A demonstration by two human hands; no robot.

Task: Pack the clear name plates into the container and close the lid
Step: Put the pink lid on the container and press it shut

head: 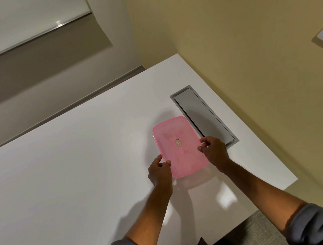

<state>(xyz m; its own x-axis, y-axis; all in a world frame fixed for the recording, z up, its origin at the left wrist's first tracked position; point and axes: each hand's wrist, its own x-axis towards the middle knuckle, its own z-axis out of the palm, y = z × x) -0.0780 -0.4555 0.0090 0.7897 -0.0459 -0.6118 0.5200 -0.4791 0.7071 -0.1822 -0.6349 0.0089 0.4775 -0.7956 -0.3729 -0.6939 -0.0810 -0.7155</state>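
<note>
Container [195,180] under translucent pink lid [180,146], both hands [159,170] [215,152] gripping its edges.

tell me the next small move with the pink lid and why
Probably press the pink lid down along its edges until it seats. Left hand and right hand each pinch an opposite long edge, and the lid already sits over the clear container, whose near wall shows below it; whether it has snapped shut cannot be told.
</note>
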